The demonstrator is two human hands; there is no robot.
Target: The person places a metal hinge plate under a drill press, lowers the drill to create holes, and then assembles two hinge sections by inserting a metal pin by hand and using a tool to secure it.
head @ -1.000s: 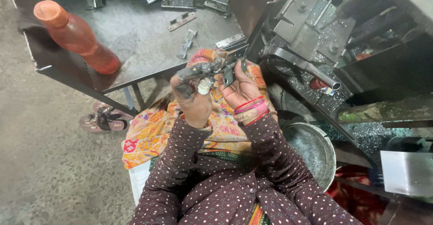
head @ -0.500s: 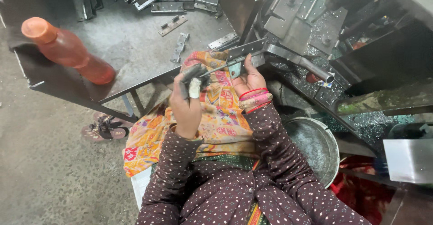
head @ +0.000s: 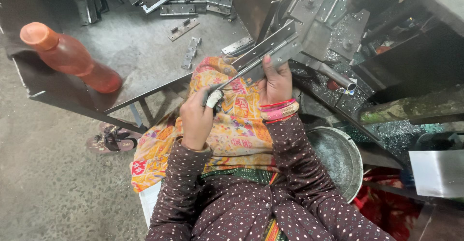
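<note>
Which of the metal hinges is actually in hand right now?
The long hinge held up by the right hand; the others lie loose on the table.

Orange bottle (head: 67, 57) on grey table (head: 140, 52), loose hinges (head: 188, 10), sandal (head: 111, 139), metal basin (head: 338, 159)

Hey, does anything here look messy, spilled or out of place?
Yes. Metal shavings lie strewn over the machine bed at right, and loose hinges are scattered at odd angles across the grey table. A sandal sits on the floor underneath.
</note>
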